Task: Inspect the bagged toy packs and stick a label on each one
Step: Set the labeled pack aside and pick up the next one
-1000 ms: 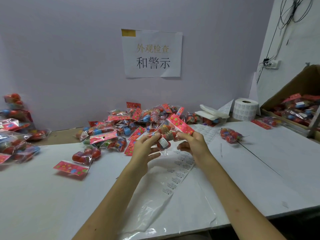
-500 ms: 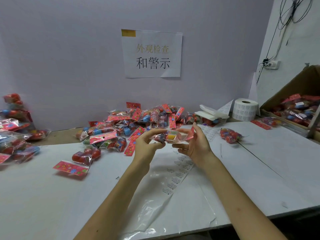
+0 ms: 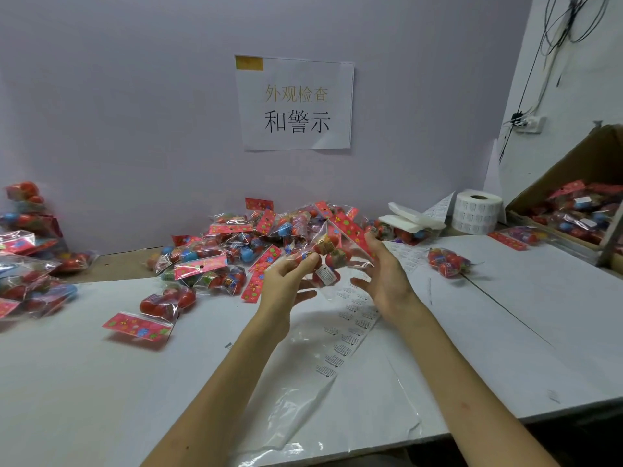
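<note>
Slanting toy pack (image 3: 328, 261) — header (image 3: 351, 229) up-right

I am wearing the single camera on my head, and it is looking forward and down across the white table (image 3: 101, 382). It is sitting close to the work: my forearms are filling the lower frame, and my left hand (image 3: 286, 284) and right hand (image 3: 387, 281) are flanking the toy pack (image 3: 332, 257) near frame centre. The wide angle is taking in the wall sign (image 3: 295, 102) straight ahead and the cardboard box (image 3: 580, 163) at far right
</note>
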Tool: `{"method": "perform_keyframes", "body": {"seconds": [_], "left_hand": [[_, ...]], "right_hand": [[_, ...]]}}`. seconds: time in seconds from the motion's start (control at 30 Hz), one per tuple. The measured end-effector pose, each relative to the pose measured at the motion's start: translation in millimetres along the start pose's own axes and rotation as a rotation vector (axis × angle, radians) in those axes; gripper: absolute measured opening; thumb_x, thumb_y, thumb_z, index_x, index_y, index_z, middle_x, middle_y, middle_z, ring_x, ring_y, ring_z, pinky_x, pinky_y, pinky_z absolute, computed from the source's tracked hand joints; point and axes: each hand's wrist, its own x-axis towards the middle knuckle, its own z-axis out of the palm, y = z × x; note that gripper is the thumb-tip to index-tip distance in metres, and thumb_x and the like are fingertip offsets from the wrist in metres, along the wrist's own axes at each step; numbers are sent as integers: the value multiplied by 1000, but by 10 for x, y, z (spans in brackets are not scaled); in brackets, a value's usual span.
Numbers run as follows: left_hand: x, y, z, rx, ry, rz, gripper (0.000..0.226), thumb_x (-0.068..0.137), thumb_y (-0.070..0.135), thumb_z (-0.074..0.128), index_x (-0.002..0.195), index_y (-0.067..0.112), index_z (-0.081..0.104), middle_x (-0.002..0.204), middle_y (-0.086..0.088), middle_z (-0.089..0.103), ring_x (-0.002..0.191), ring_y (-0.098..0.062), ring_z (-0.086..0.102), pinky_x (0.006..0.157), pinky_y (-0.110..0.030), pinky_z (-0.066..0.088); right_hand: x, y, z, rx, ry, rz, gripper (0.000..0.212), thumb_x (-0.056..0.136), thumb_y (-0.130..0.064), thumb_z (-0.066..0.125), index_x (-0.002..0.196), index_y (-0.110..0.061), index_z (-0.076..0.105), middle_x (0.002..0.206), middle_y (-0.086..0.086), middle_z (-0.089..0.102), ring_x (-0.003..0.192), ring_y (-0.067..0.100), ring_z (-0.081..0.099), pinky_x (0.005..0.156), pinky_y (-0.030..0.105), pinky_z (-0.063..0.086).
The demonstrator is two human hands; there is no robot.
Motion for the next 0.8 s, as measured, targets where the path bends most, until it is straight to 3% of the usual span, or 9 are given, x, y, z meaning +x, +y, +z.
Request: {"method": "perform_keyframes", "body": {"seconds": [0.07,0.2,0.37,0.47,0.57,0.63,0.7,0.77,0.8], "left_hand": [[-10,5,0,15,-18,-22,36,93,37,69,115,8,69,106,-14,75,87,-24,70,71,-29,52],[-27,16,9,-12,-49,-38,45,92,45,65,118,9,67,99,-11,72,79,-18,70,71,-30,48],[-22,-4,19,21,-93,-52,57,72,55,69,109,12,72,93,-10,75,76,-19,68,68,-30,52],[-3,-35,23,54,-137,-34,51,74,53,72,107,14,74,95,-11,76,76,-24,70,70,-34,52],[36,-54,-5,54,-101,11,32,86,40,69,112,20,73,106,-7,76,88,-31,74,74,-37,55],[62,-60,-40,13,-60,21,24,95,31,64,116,22,70,111,-4,75,95,-31,73,78,-40,56],[75,-62,-67,-9,-49,38,21,97,29,62,117,23,68,111,-2,75,97,-31,73,80,-43,56],[69,-55,-67,-20,-54,50,23,93,32,64,115,26,68,109,0,76,96,-31,74,82,-44,56],[61,-48,-60,-19,-57,52,28,88,36,66,114,26,68,108,1,76,94,-30,75,82,-44,56]], "right_hand": [[-9,-32,-35,-16,-64,-33,65,80,-54,66,131,-13,61,112,3,73,98,19,67,77,33,49],[-29,-121,-137,-57,-199,-19,45,91,-45,67,123,-12,64,114,12,73,105,34,69,69,29,53],[-82,-164,-215,-223,-239,58,36,95,-41,66,112,-9,65,94,17,73,80,29,73,59,30,56],[-40,-185,-249,-258,-254,102,17,94,-24,70,104,-11,66,87,10,74,78,31,73,73,36,57],[49,-319,-341,-401,-250,100,25,91,-30,74,107,-12,69,94,9,75,86,30,74,78,35,54],[150,-450,-458,-447,-205,101,32,90,-29,75,112,-6,70,97,11,73,86,26,71,72,30,54],[265,-603,-614,-348,-105,37,21,91,-18,73,107,-5,69,89,8,69,73,19,66,59,24,51],[401,-779,-890,-23,179,-115,11,93,-10,69,103,-7,67,85,6,69,68,15,64,54,24,50],[441,-887,-1039,198,332,-167,16,96,-13,65,111,-8,65,96,8,70,78,18,67,61,26,53]]}}
